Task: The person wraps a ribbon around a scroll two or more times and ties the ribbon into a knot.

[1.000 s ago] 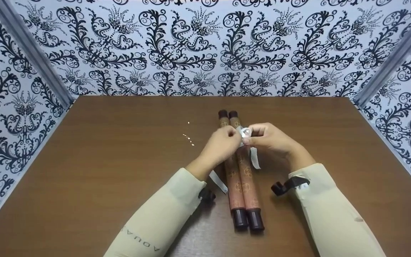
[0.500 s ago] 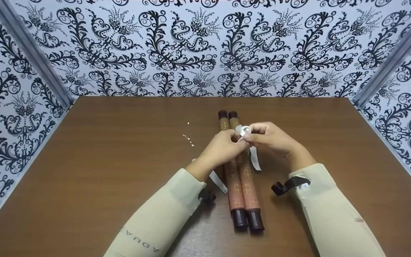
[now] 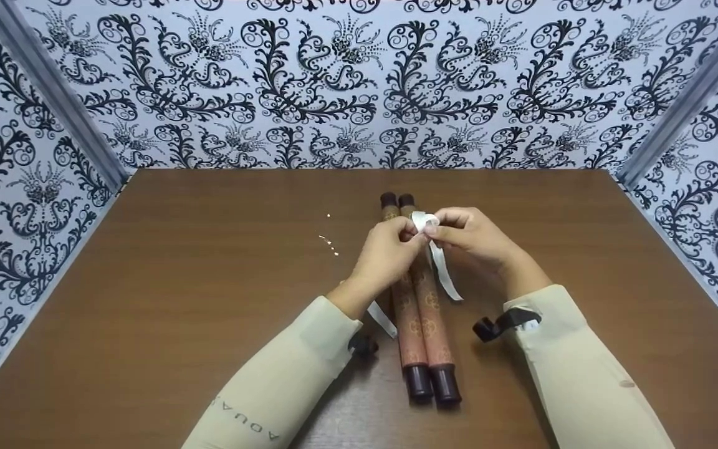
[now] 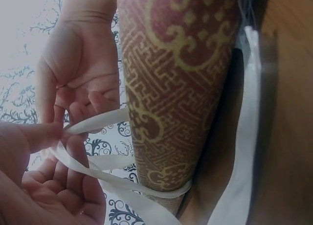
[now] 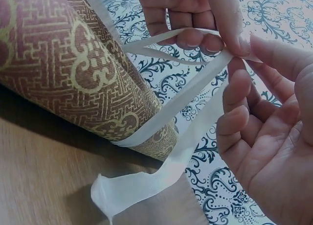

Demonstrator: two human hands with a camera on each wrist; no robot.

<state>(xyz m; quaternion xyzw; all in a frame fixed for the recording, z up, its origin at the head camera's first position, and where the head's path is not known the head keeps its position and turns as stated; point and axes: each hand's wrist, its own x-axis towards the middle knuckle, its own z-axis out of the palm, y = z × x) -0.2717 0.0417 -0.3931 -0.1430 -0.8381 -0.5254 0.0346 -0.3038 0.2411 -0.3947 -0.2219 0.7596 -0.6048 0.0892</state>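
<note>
Two brocade-covered rolls [image 3: 440, 349] with dark end caps lie side by side, lengthwise on the brown table. A white ribbon [image 3: 421, 221] forms a loop above their far part; one strand passes round a roll in the right wrist view. My left hand [image 3: 387, 249] pinches the ribbon from the left, over the rolls. From the right, my right hand [image 3: 480, 237] also pinches it, and the fingertips of both hands meet. One loose ribbon tail [image 3: 446, 274] hangs by the right roll, and another white strip [image 3: 382, 319] lies left of the rolls. The fingers hide part of the loop.
Small white specks [image 3: 329, 243] are scattered on the table [image 3: 209, 262] left of the rolls. Patterned panels [image 3: 334, 81] stand behind the table and along both sides. Black straps [image 3: 508, 323] are worn at the wrists.
The ribbon loop has risen slightly and turned wider between my fingertips. More of the right-hand ribbon tail shows, reaching farther down. The rolls stay in place.
</note>
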